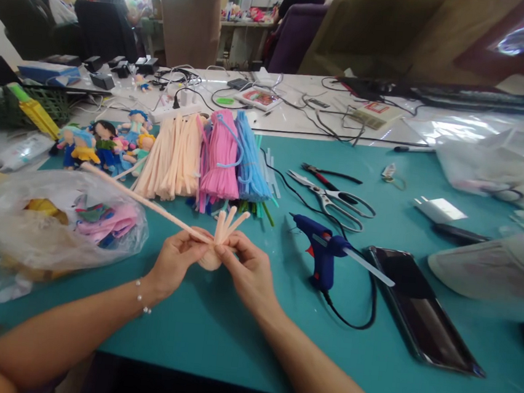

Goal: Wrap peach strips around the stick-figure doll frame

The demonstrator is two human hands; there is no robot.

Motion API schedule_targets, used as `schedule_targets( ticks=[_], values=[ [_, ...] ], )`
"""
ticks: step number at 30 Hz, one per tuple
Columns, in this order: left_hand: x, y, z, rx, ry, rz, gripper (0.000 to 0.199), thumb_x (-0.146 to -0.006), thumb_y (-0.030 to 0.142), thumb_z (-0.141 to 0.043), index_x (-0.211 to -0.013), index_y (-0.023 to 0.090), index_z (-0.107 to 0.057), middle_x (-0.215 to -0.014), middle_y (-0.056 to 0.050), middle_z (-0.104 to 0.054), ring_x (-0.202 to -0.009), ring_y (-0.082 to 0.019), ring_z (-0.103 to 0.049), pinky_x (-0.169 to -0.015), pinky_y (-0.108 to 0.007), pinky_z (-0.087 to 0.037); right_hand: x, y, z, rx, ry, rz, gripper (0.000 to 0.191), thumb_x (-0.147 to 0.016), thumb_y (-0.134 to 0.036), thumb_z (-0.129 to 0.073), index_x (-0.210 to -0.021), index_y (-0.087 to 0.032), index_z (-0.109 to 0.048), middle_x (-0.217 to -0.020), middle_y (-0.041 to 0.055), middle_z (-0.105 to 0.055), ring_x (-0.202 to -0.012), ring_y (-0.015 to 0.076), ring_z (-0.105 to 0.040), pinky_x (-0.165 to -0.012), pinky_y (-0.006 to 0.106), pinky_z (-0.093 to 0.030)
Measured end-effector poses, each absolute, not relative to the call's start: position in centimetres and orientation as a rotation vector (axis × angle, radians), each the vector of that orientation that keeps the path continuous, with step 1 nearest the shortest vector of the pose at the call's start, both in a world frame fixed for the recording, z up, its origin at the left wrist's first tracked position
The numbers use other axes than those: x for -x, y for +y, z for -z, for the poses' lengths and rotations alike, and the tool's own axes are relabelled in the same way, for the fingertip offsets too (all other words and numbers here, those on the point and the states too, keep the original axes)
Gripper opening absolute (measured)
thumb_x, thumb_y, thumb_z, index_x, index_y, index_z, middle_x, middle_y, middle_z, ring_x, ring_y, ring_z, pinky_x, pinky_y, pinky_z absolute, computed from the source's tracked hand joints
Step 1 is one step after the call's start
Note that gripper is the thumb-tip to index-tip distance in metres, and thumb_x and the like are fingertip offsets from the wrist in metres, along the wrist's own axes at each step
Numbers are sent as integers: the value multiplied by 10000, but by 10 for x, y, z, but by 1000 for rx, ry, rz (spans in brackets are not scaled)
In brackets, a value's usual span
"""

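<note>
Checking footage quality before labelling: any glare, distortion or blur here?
Head view: wide-angle bending at the edges; glare on the plastic sheet top right; both hands and the peach pipe cleaner are sharp; far chairs are soft, faces blurred.

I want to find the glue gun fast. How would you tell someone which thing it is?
Look at the teal mat, just right of the hands. The glue gun stands there beside a dark phone. It is the only blue tool, with a pale stick at the back and a black cord.
</note>
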State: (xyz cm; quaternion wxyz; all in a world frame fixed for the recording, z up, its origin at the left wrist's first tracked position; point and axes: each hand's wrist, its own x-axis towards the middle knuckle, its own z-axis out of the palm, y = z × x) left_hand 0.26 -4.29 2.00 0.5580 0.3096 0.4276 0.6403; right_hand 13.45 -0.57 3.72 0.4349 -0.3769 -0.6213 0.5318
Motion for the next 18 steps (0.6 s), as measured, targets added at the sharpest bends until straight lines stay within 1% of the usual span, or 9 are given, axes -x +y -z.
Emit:
schedule_targets(
  ticks=[4,8,15,18],
  values=[
    [-2,-43,-17,-788,1033,-1507,89,-676,216,-694,-761,192,-696,-820,-3,-644,-760,-124,-586,-702,-234,-467,-133,-6,-35,976,-1491,-1400,220,-751,-363,-617,-654,-176,-553,-639,-16,-485,-577,111,-423,-525,223,-345],
    [0,-42,-14,-899,1083,-1541,54,-682,221,-690,-714,177,-694,-853,-18,-628,-814,-143,-585,-739,-246,-466,-132,-6,-36,1009,-1449,-1455,252,-737,-397,-621,-656,-172,-540,-586,-34,-454,-548,100,-386,-501,216,-310],
    [3,-42,-13,-1040,1201,-1503,72,-723,228,-655,-753,170,-685,-842,-24,-640,-799,-142,-588,-733,-244,-459,-131,-3,-36,1063,-1395,-1507,347,-677,-482,-654,-617,-165,-527,-530,-51,-432,-494,85,-366,-477,214,-296],
    [2,-42,-16,-1071,1245,-1476,91,-720,242,-655,-757,162,-675,-798,-25,-649,-770,-144,-589,-721,-249,-459,-130,-2,-35,1086,-1378,-1512,374,-658,-506,-666,-607,-163,-526,-522,-52,-438,-478,79,-366,-465,210,-295]
  ],
)
